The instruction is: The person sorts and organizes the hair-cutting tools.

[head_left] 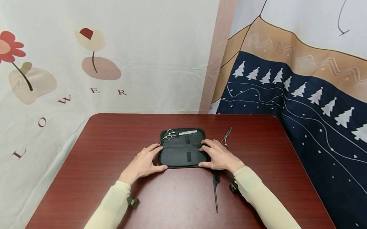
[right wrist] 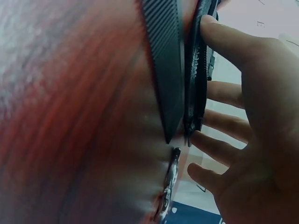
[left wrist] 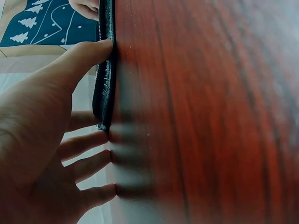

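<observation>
An unfolded black zip case (head_left: 175, 158) lies flat on the table. Silver scissors (head_left: 188, 132) are tucked under a strap in its upper half, finger rings to the left. My left hand (head_left: 142, 162) is at the case's left side, its thumb against the near edge; in the left wrist view several fingertips touch the tabletop beside the case (left wrist: 106, 88). Across the right side lies my right hand (head_left: 220, 156), fingertips on the case and thumb at its near edge. Below that hand is a black tail comb (head_left: 216, 189), partly hidden. Other scissors (head_left: 227, 133) lie beyond it, their handles partly covered.
The reddish-brown table (head_left: 104, 193) has rounded far corners. Behind it hangs a pale printed curtain (head_left: 161, 58), with a navy tree-patterned cloth (head_left: 311, 117) to the right. A small dark device sits at each wrist.
</observation>
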{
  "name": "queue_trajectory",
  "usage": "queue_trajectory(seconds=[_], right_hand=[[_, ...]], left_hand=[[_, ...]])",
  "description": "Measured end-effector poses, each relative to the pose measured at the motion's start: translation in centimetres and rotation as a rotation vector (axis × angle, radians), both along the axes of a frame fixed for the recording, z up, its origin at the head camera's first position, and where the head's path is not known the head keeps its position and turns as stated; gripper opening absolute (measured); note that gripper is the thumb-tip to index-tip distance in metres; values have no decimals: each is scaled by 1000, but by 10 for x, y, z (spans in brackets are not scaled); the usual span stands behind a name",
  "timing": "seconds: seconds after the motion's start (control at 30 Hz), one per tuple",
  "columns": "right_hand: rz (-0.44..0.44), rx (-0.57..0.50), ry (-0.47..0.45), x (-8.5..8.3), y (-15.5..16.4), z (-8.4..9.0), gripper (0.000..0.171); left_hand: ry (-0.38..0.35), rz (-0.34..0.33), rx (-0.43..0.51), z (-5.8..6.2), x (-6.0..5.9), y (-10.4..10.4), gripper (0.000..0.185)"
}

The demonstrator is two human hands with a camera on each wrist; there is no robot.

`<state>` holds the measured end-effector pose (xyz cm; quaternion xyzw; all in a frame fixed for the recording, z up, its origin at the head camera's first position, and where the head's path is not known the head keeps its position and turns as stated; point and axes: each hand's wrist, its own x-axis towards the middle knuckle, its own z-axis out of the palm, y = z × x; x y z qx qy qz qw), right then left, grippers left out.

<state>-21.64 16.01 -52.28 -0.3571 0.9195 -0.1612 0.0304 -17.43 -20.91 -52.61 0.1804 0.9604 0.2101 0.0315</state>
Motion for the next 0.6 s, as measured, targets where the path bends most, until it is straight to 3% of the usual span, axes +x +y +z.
queue_trajectory(seconds=[0.27,0.6], right_hand=[[-61,-65,-64,1,16,9,73],[-168,-124,-73,-9,49,20,71]], left_hand=[[3,2,11,0,0,0,90],[6,1,0,-2,-2,0,91]])
